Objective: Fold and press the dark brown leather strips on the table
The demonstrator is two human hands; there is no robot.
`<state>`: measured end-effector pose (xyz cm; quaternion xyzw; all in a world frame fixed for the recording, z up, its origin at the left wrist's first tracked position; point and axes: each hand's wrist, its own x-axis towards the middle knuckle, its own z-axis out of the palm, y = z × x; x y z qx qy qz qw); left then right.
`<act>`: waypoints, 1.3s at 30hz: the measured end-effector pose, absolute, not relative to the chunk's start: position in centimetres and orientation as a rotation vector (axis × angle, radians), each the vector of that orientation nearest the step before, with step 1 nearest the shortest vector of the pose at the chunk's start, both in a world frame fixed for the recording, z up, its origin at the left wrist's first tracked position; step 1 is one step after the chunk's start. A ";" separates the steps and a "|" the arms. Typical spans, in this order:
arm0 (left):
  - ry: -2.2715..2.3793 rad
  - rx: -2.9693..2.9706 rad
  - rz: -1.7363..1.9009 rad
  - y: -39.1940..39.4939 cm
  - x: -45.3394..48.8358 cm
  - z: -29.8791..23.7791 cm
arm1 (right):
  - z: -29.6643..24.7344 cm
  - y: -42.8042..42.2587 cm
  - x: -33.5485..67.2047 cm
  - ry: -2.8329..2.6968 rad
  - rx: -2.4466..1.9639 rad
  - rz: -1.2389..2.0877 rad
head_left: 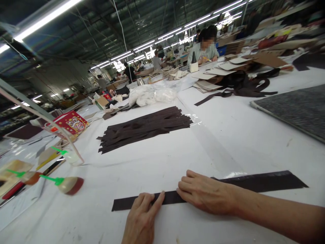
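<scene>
A long dark brown strip, leather-like, lies across the white table in front of me. It looks narrow at its left end and wider to the right, where a glossy line runs along its upper edge. My left hand grips the narrow part near the left end, index finger along the strip and other fingers curled. A little further right, my right hand has its fingers bent together on the strip's edge; its thumb is hidden. Beyond the hands lies a flat pile of similar dark brown strips.
On the left are squeeze bottles with green nozzles, a red knife handle and a red patterned box. Clear plastic bags lie behind the pile. A grey mat and stacked boards are at right. A person works across the table.
</scene>
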<state>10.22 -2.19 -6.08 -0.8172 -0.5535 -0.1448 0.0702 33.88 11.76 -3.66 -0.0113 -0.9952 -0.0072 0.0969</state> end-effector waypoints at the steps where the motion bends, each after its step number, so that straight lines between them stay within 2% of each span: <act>1: -1.660 -2.458 -0.409 -2.2 10.2 -6.1 | -3.6 11.8 34.1 -2.950 -0.036 -0.027; 13: -1.609 -2.459 -0.316 -1.8 9.9 -5.8 | -2.7 12.3 37.6 -2.951 -0.103 0.023; 18: -1.730 -2.370 -0.533 -1.1 12.2 -5.1 | -2.7 12.5 38.1 -2.947 -0.144 0.125; 22: -1.758 -2.544 -0.627 0.3 15.5 -5.0 | -3.2 12.3 37.8 -2.933 -0.252 0.202; 32: -1.625 -2.693 -0.538 1.1 16.7 -6.3 | -3.0 12.5 39.0 -2.971 -0.171 0.050; 39: -1.609 -2.600 -0.257 1.2 17.3 -6.5 | -3.0 12.6 39.9 -2.979 -0.104 -0.031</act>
